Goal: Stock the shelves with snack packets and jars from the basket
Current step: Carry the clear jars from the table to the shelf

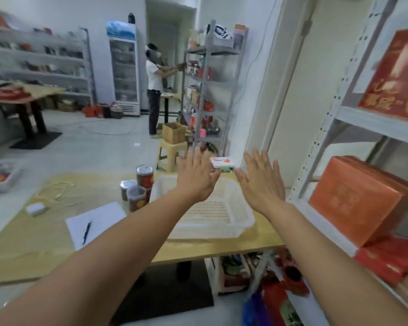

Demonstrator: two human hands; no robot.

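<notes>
White packet point(223, 164) between left hand point(196, 180) and right hand point(262, 184), above basket point(206, 232).

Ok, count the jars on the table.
3 jars, all just left of the basket: the back jar, the left jar beside it, the front jar. Others may be hidden behind.

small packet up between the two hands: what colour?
The packet is mostly white, with orange-red print and a green lower edge. The head view shows it, slightly blurred.
</notes>
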